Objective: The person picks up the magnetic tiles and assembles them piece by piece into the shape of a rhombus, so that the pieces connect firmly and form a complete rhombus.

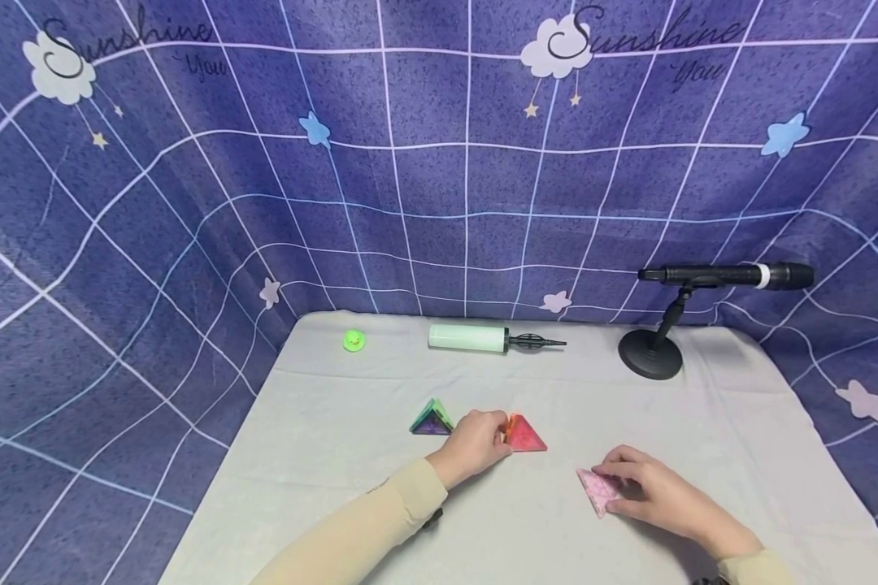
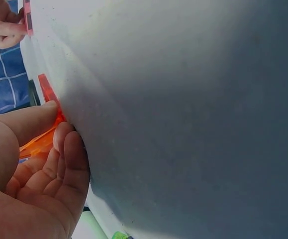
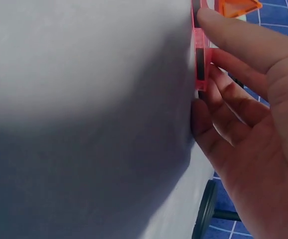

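Observation:
My left hand [image 1: 475,440] pinches a red and orange piece made of triangular magnetic tiles [image 1: 527,435], which stands on the table. In the left wrist view, the thumb lies against its red edge and the fingers curl behind an orange tile [image 2: 40,143]. Just left of that hand stands a small pyramid of green and purple triangular tiles [image 1: 432,419], partly covered by the hand. Farther right, my right hand [image 1: 654,491] holds a pink triangular tile [image 1: 597,490] between thumb and fingers. Dark strips show along the pink tile's edge in the right wrist view.
A light green hand pump [image 1: 468,338] lies along the back of the white-covered table [image 1: 322,504]. A small bright green toy [image 1: 354,340] sits at the back left. At the back right, a black microphone [image 1: 732,276] rests on a round-based stand [image 1: 650,354]. Blue patterned cloth [image 1: 424,179] hangs behind.

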Demonstrator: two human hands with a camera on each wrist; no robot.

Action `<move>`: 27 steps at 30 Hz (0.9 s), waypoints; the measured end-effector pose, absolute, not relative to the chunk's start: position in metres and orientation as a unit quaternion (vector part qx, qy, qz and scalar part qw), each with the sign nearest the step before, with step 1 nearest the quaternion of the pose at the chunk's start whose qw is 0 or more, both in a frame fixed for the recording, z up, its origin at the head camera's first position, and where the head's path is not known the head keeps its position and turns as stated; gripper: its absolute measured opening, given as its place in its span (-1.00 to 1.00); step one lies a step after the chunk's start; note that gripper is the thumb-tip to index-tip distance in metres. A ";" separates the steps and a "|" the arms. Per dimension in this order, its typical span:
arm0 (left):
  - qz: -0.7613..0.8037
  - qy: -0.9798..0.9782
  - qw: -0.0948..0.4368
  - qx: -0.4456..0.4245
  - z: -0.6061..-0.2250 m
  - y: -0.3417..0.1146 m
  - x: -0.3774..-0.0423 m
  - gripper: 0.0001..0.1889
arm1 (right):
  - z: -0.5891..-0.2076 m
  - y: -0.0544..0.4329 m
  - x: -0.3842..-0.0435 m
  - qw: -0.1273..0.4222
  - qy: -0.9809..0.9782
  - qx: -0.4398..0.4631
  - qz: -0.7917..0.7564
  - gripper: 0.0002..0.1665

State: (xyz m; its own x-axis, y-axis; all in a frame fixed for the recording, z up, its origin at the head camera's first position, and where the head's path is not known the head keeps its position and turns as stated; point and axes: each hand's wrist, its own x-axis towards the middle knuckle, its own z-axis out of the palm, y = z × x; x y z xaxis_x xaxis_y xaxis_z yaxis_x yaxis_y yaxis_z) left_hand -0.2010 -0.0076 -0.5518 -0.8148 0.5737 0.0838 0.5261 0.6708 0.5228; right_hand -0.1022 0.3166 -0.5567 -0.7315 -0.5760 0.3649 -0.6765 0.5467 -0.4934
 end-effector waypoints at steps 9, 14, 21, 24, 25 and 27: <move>0.268 0.915 0.047 0.296 -0.551 -0.007 -0.201 -0.81 | -0.556 0.316 -0.106 0.082 -0.878 0.352 0.315 -0.46; 0.264 0.916 0.043 0.299 -0.552 -0.007 -0.201 -0.80 | -0.557 0.314 -0.108 0.096 -0.883 0.334 0.315 -0.43; 0.261 0.917 0.043 0.298 -0.551 -0.007 -0.201 -0.80 | -0.556 0.312 -0.108 0.122 -0.895 0.300 0.307 -0.40; 0.260 0.918 0.049 0.294 -0.549 -0.006 -0.200 -0.80 | -0.555 0.312 -0.108 0.123 -0.902 0.285 0.299 -0.41; 0.260 0.919 0.049 0.293 -0.549 -0.006 -0.200 -0.80 | -0.555 0.313 -0.108 0.125 -0.905 0.281 0.295 -0.42; 0.259 0.919 0.049 0.292 -0.548 -0.006 -0.200 -0.80 | -0.555 0.314 -0.108 0.131 -0.907 0.280 0.286 -0.45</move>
